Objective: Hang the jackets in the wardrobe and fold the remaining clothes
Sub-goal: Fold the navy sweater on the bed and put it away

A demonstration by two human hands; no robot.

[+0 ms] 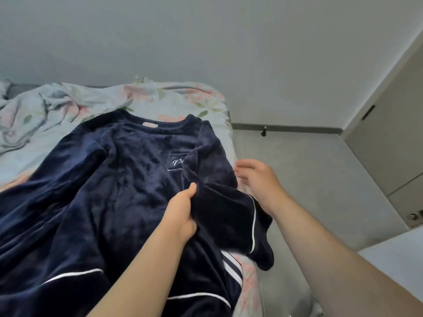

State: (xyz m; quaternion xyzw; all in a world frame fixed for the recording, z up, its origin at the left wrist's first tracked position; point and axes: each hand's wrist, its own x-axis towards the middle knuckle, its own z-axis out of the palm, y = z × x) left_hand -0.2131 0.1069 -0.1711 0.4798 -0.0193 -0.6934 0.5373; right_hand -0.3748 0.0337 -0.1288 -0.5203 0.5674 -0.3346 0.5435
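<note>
Head view, 1 frame.

Item 1: navy fleece top (119, 179). Lies front-up on the bed (194, 104), neckline toward the far wall, hem toward the camera. White piping at the hem and cuffs; small white embroidered mark on the chest, partly covered. A pale label shows inside the neck. The right-side sleeve (229, 216) is folded in across the chest area, its cuff hanging off the bed's right edge. A 2nd navy piece w/ white stripes (233, 268) shows under the top near the bed edge; can't tell what garment it is.

Item 2: left hand (183, 216). Sits over the top's lower right part, at the folded sleeve. Fingers curled, thumb up, gripping a bunch of sleeve fabric.

Item 3: right hand (256, 177). Just beside the sleeve's outer edge, at the bed's right side, blurred. Fingers loosely extended, spread a little, holding nothing; fingertips near the fabric, contact can't be told.

Item 4: bedding. Floral sheet, pale green w/ pink blooms; a crumpled duvet (41, 110) of the same print at the far left, touching the top's left shoulder area.

Item 5: surroundings. Grey floor (309, 179) right of the bed, beige cabinet door (393, 138) at the far right, dark skirting along the wall.
</note>
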